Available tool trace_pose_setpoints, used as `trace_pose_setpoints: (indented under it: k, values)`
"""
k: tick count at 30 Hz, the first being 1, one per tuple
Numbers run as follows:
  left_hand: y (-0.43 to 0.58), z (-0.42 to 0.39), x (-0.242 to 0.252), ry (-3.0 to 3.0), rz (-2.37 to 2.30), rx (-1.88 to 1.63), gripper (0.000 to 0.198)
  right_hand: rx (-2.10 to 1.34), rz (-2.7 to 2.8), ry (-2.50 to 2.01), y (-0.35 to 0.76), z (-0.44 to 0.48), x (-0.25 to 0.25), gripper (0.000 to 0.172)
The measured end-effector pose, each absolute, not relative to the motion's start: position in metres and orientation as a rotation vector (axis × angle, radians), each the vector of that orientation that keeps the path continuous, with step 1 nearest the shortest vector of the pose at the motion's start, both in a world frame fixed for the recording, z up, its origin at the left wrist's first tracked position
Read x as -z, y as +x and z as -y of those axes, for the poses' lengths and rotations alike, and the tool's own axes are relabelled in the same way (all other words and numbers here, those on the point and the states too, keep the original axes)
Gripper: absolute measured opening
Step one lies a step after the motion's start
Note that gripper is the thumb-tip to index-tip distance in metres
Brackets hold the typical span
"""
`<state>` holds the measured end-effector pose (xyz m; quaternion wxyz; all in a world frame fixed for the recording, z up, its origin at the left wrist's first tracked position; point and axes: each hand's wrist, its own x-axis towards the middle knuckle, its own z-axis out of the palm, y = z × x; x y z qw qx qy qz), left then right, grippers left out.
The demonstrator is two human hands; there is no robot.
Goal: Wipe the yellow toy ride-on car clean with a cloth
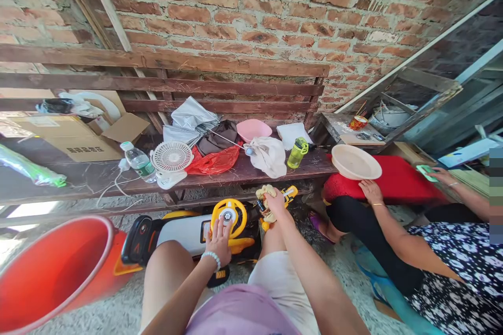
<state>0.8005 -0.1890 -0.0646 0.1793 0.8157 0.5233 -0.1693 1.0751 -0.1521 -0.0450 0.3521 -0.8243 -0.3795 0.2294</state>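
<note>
My left hand (219,243), with a beaded bracelet on its wrist, reaches over a child's ride-on toy car (178,235). Its fingers are stretched out against the lower part of the yellow steering wheel (240,214). In my right hand (276,203) is a crumpled beige cloth (267,215), pressed against the front part of the toy beside a yellow piece (291,193). The palm hides part of the cloth and what lies beneath it.
A large red bucket (84,267) stands left. The wooden bench (220,183) bears a fan (172,157), a water bottle (139,161), a green bottle (297,153) and a white bag (269,154). At right, a seated person touches a shallow basin (356,161) and holds a green object (426,171).
</note>
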Motion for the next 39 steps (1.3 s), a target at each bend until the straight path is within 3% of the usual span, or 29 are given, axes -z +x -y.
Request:
trace_pose_setpoints:
  k: [7,10,12,16,22,27,35,39]
  values:
    - [0.795,0.19,0.071,2.364,-1.449,0.493,0.104,-0.485,0.793,-1.668,1.036,0.165,0.01,0.039]
    - [0.795,0.19,0.07,2.357,-1.435,0.493,0.106,-0.408,0.975,-1.547,1.01,0.176,-0.001,0.03]
    - [0.795,0.19,0.069,2.348,-1.427,0.466,0.105,-0.392,1.189,-1.6,1.003,0.182,-0.001,0.029]
    - [0.794,0.191,0.063,2.365,-1.419,0.471,0.104,-0.362,1.444,-2.003,1.032,0.188,0.013,0.043]
    - [0.793,0.19,0.058,2.404,-1.418,0.489,0.101,-0.362,0.984,-2.382,1.122,0.187,0.033,0.037]
    - [0.793,0.189,0.061,2.404,-1.423,0.441,0.099,-0.379,0.319,-2.099,1.167,0.204,0.041,0.03]
    - [0.796,0.185,0.062,2.259,-1.433,0.295,0.092,-0.448,0.269,-1.575,1.13,0.233,0.006,0.059]
    - [0.801,0.18,0.058,1.932,-1.302,-0.143,0.083,-0.67,0.476,-1.458,1.069,0.238,-0.035,0.059]
